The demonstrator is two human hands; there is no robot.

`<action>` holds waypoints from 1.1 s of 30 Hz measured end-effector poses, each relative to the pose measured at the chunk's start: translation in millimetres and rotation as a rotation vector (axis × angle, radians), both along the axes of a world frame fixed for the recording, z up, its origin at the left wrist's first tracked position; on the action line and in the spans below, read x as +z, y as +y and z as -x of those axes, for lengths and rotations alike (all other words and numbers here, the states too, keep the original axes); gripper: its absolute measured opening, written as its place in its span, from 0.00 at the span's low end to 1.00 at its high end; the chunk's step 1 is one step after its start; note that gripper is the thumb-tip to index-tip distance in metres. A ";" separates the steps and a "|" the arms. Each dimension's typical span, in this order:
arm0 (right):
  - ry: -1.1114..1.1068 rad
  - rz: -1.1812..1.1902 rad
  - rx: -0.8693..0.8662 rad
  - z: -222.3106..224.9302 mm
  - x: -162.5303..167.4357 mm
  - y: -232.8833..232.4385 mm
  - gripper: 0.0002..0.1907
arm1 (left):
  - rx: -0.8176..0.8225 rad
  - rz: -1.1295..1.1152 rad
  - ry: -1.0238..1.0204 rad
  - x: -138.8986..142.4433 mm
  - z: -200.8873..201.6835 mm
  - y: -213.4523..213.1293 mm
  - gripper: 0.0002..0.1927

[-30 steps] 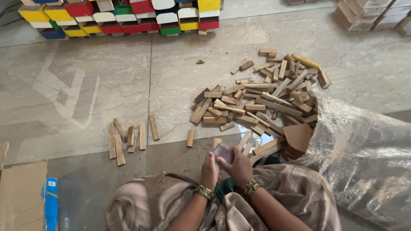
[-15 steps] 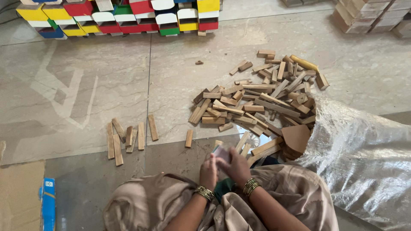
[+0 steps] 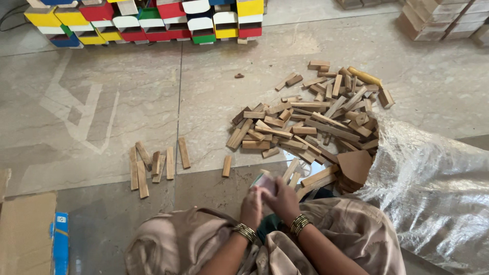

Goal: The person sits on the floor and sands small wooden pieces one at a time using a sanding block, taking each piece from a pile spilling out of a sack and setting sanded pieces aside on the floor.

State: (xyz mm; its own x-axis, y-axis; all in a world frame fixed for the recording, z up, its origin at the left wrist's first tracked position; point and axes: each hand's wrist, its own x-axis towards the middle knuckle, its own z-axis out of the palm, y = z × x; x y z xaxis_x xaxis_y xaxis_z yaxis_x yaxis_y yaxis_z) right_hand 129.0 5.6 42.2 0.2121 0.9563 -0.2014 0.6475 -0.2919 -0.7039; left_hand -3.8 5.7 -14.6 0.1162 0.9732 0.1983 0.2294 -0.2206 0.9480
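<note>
I sit on the floor with both hands together above my lap. My left hand and my right hand both grip a small pale piece with a pinkish face, and my fingers hide most of it. Both wrists wear bangles. Just beyond my hands lies a big loose pile of wooden sticks and blocks. A stack of flat brown wedge-shaped pieces rests at the pile's near right edge.
Several wooden sticks lie side by side to the left, with a single stick nearer the pile. A crumpled clear plastic sheet covers the right. Coloured blocks line the far side. Cardboard and a blue box sit at the near left.
</note>
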 end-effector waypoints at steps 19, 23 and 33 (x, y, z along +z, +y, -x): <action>0.239 -0.369 0.135 -9.7 -6.8 -4.2 0.19 | -0.043 0.720 -0.578 1.2 7.4 8.2 0.24; 0.203 -0.211 -0.113 -7.2 -6.9 -1.6 0.19 | 0.047 -0.079 0.065 -3.3 -6.3 -7.4 0.24; 0.275 -0.364 -0.015 1.8 -26.6 -6.8 0.18 | -0.013 0.309 -0.352 1.1 0.2 1.6 0.28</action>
